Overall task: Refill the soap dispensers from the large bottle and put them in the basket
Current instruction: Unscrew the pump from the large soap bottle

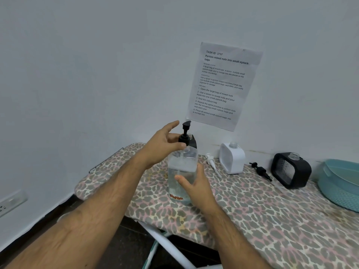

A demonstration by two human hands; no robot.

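Holding the large clear bottle (182,175) upright on the leopard-print ironing board (252,220), our right hand (196,186) wraps its lower body, thumb across the near face and fingers round the far side. A red mark shows near the bottle's base. Our left hand (164,145) sits higher, at the neck, where thumb and curled fingers pinch the collar of the black pump (185,133); the index finger sticks out straight above. The pump's nozzle points up and to the right, and its collar sits at the bottle's mouth, though we cannot tell whether it is screwed down or loose.

Just behind the bottle a dark object is mostly hidden, so we cannot name it. Further right along the wall stands a white dispenser (232,159) with its neck uncapped, and a white pump (211,164) lies on the board beside it. Next comes a loose black pump head (261,170) lying flat, then a black dispenser (291,169), also uncapped. At the right edge rests the teal basket (334,183), well apart from our hands. On the wall above hangs a printed sheet (223,86).
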